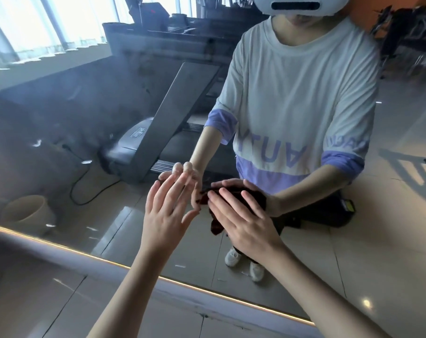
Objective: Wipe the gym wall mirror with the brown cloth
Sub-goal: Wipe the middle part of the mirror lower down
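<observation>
We press the crumpled dark-brown cloth (216,226) to the mirror (85,142) under our flat right hand (243,215), left hand (165,215) spread open, fingertips touching the glass.

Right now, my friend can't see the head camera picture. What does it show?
The right hand presses a brown cloth flat against the gym mirror. The left hand, fingers straight, touches the mirror too; a treadmill shows in the reflection.
</observation>
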Demonstrator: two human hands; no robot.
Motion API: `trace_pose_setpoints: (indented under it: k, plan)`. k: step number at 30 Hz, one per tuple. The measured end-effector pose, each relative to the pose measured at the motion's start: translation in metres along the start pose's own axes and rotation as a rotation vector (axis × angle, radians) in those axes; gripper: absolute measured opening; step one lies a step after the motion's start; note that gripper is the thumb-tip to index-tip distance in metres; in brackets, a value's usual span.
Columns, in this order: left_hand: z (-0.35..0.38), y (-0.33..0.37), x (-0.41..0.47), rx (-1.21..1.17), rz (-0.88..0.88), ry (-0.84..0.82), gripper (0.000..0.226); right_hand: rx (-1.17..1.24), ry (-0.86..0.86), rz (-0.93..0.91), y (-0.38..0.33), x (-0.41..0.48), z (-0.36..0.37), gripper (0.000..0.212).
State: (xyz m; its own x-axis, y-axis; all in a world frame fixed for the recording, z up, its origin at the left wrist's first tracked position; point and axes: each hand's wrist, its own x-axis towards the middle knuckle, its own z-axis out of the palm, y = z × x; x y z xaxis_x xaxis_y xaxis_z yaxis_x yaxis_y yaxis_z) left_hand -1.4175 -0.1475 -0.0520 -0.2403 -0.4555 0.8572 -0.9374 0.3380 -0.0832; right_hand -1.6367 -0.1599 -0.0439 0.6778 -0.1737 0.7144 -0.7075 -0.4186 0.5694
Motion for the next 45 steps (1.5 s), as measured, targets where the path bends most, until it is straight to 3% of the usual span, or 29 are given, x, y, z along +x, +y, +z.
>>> trace_pose_setpoints:
  k: [3,6,10,12,19,20,23,25,31,33,36,38,42,45]
  plan:
    - [-0.003,-0.007,-0.004,0.028,-0.052,0.01,0.079,0.021,0.136,0.228,0.013,0.023,-0.007,0.042]
    - [-0.008,-0.017,-0.01,0.058,-0.141,0.003,0.088,0.041,0.156,0.371,0.002,0.03,-0.004,0.043]
    - [-0.012,-0.038,-0.01,0.04,-0.116,0.007,0.083,-0.043,-0.055,0.012,-0.03,0.007,0.014,0.046]
    - [-0.011,-0.047,-0.01,0.019,-0.078,-0.004,0.077,-0.047,-0.081,-0.035,-0.028,0.009,0.012,0.046]
    - [-0.004,-0.068,-0.014,-0.002,0.036,0.025,0.068,-0.012,0.133,0.427,-0.032,0.045,0.008,0.042]
    - [-0.003,-0.068,-0.015,-0.009,0.043,0.033,0.066,-0.015,0.099,0.411,-0.041,0.039,0.012,0.043]
    - [-0.005,-0.073,-0.015,-0.042,0.089,0.05,0.064,-0.058,-0.061,0.123,-0.06,0.016,0.02,0.045]
    - [-0.006,-0.078,-0.015,-0.045,0.105,0.057,0.064,-0.047,-0.062,0.092,-0.053,0.022,0.017,0.044]
    - [-0.012,-0.098,-0.021,0.006,0.058,0.05,0.066,0.119,0.163,0.546,-0.041,0.069,0.006,0.041]
    - [-0.012,-0.102,-0.022,-0.001,0.08,0.048,0.066,0.078,0.107,0.461,-0.055,0.063,0.015,0.042]
    - [-0.011,-0.105,-0.022,-0.019,0.087,0.061,0.064,-0.01,-0.056,0.053,-0.071,0.041,0.028,0.042]
    - [-0.01,-0.107,-0.023,-0.018,0.082,0.067,0.063,0.005,-0.051,-0.01,-0.065,0.048,0.026,0.04]
    - [-0.009,-0.115,-0.028,-0.024,0.062,0.056,0.065,0.078,0.146,0.297,-0.05,0.085,0.016,0.04]
    - [-0.011,-0.124,-0.034,-0.003,0.044,0.044,0.072,0.113,0.22,0.44,-0.061,0.097,0.024,0.026]
